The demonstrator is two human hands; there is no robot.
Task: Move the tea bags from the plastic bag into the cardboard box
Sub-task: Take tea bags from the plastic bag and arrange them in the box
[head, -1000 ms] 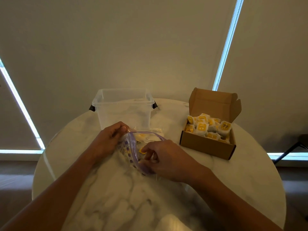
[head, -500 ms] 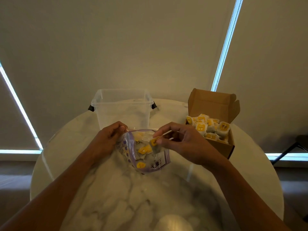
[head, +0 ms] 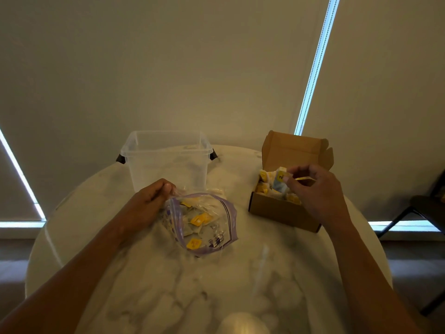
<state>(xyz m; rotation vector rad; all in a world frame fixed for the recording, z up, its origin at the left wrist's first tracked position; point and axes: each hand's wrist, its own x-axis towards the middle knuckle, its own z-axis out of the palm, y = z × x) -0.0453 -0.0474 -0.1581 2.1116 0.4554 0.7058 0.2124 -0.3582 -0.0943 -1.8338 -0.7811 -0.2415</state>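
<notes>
The round marble table [head: 149,292] curves away at left and right. Its far edge runs close behind a clear plastic bin [head: 166,162], which stands far left of centre. The cardboard box [head: 284,213] sits at the far right, near the table's right rim, with its lid flap standing upright at the back. The plastic bag [head: 216,235], a zip bag with a purple rim, lies near the middle, just in front of the bin, its mouth gaping toward the far side. A strip of open marble shows between the bag and the box, so the two are apart. The wide near part of the table carries only the two forearms. Off the table at the far right, part of a dark chair [head: 426,210] is visible against the wall.

The left hand [head: 147,203] rests at the bag's left side, and its fingers [head: 167,188] are closed in a pinch on the bag's rim, holding the mouth up and open. Inside the bag lie tea bags [head: 198,219] with yellow tags, loosely heaped.

The right hand [head: 317,189] hangs over the open top of the box. Its thumb and forefinger are pressed together on a tea bag [head: 280,176] with a yellow tag, and the other fingers are curled loosely behind. The held tea bag is above the pile already in the box, and whether it touches that pile cannot be told
</notes>
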